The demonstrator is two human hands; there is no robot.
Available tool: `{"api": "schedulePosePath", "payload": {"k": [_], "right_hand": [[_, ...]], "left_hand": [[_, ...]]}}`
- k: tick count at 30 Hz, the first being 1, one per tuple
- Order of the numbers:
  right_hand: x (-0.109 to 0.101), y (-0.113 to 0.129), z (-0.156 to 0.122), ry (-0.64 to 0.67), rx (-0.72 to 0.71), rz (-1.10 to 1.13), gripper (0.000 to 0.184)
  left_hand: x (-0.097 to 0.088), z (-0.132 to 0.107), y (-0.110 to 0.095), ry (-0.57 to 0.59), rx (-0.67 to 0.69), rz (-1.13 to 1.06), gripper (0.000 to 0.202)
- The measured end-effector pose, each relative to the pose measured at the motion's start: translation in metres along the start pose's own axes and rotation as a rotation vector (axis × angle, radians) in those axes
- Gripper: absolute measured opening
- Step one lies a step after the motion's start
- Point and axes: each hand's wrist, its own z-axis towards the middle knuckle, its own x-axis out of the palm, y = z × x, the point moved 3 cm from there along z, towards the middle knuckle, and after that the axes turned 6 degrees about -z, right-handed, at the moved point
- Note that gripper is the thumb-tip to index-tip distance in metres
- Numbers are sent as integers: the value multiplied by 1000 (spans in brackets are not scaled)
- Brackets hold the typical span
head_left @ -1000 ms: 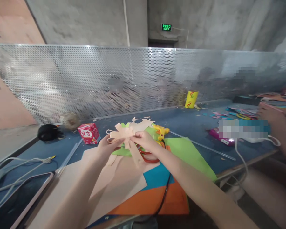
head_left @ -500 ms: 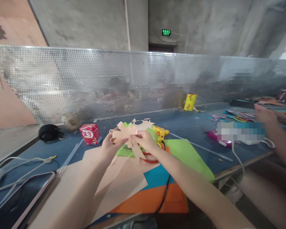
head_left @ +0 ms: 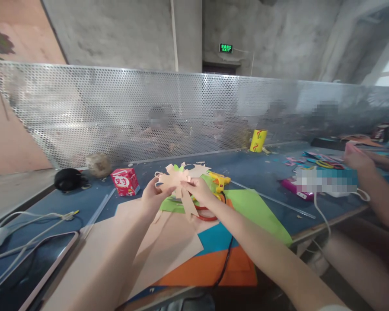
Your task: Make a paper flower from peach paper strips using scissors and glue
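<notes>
Both my hands hold a peach paper cutout (head_left: 172,178) with petal-like strips spreading from its middle, some curled into loops. My left hand (head_left: 154,196) pinches its left side, thumb on top. My right hand (head_left: 197,188) grips its right edge between thumb and fingers. One long strip hangs down below the hands. Just behind the right hand lies a yellow glue gun (head_left: 219,181) with a black cord. Under the hands are peach paper sheets (head_left: 168,246), a green sheet (head_left: 256,211), a blue piece (head_left: 215,239) and an orange sheet (head_left: 214,270). Red scissors handles (head_left: 207,214) show partly beneath the right wrist.
A red box (head_left: 125,181) stands to the left, near clear glue sticks (head_left: 99,209) and a tablet (head_left: 32,272). A yellow roll (head_left: 258,140) sits by the perforated metal screen (head_left: 116,112). At right, another person's hand (head_left: 358,160) holds pink paper.
The view has shifted slightly. My hands keep hold of the peach paper cutout, which has tilted a little so more of its strips show.
</notes>
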Motion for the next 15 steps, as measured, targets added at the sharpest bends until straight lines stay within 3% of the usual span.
{"api": "schedulePosePath", "payload": {"k": [3, 6, 15], "right_hand": [[5, -1, 0, 60, 12, 38, 33], [7, -3, 1, 36, 24, 53, 30], [8, -5, -1, 11, 56, 123, 28]], "left_hand": [[0, -1, -2, -10, 18, -13, 65], [0, -3, -3, -22, 27, -16, 72], [-1, -3, -1, -17, 23, -88, 67]]}}
